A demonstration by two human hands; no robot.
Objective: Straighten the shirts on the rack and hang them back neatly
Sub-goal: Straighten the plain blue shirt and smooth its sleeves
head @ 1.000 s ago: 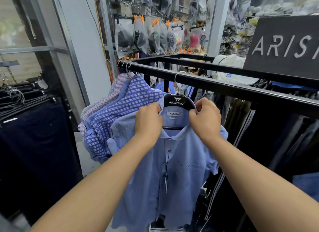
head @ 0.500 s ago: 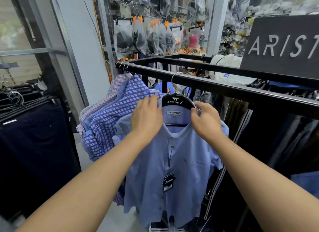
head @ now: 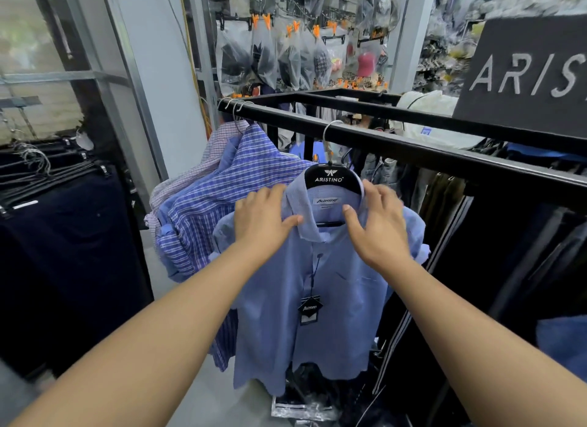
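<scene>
A light blue short-sleeved shirt (head: 320, 286) hangs on a black branded hanger (head: 332, 178), whose metal hook sits over the black rack rail (head: 413, 150). A black price tag (head: 310, 309) dangles down the shirt's front. My left hand (head: 263, 217) lies flat on the shirt's left shoulder, thumb at the collar's left point. My right hand (head: 378, 223) lies spread on the right shoulder beside the collar, fingers straight. To the left, a blue checked shirt (head: 219, 210) and a pale checked shirt (head: 190, 178) hang bunched at the rail's end.
Dark trousers (head: 63, 252) hang on a lower rack at left. A black brand sign (head: 527, 73) stands on the rack at upper right. Dark garments (head: 508, 283) fill the rack to the right. Bagged goods (head: 286, 51) hang on the back wall. Packaged items lie on the floor below.
Both hands have let go of the collar and spread flat outward onto the shoulders. The shirt now hangs straighter, with its price tag showing down the front.
</scene>
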